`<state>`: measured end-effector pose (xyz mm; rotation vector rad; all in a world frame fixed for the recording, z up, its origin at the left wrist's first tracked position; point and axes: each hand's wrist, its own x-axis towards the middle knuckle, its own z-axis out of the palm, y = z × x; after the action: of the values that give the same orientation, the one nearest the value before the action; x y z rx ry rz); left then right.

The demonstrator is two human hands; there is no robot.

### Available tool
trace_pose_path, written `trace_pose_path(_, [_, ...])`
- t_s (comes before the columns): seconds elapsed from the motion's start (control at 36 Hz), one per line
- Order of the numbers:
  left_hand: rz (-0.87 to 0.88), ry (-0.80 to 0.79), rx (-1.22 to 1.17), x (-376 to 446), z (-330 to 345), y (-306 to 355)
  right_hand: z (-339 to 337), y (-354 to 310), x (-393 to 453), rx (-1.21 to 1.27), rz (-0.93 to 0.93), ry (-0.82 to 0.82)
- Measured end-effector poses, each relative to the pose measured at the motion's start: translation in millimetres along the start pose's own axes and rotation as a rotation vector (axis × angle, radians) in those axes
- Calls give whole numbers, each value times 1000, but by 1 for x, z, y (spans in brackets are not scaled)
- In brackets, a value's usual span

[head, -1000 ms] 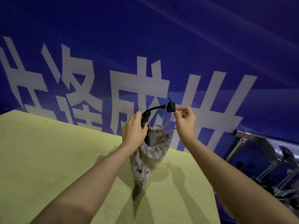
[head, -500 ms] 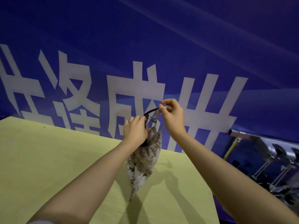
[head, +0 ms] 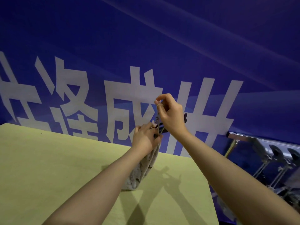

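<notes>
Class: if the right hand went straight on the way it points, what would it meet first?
The right hand, pinching the cord, points up and away from the pouch. The way looks free until, probably, the banner behind; depth is unclear.

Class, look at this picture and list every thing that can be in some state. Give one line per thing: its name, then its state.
drawstring pouch: upright, mouth gathered narrow, base seemingly on the table
drawstring: pulled taut upward
black item: poking out of the pouch mouth, mostly hidden
left hand: grips the pouch neck
right hand: raised, pinches the drawstring
</notes>
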<state>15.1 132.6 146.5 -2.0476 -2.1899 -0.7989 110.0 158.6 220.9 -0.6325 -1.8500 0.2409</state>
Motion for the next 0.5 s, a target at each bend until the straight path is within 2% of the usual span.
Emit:
trace_pose_path(0.08, [3,29,28,-1,5,1,-5,-2,1,-23,20,79])
trace_pose_path(0.19, [37,83,61,-3,11,-1,-12,-4,1,84,139,157])
trace_pose_path(0.5, [46,6,211,-15,9,36,-50,-9,-18,233,309,274])
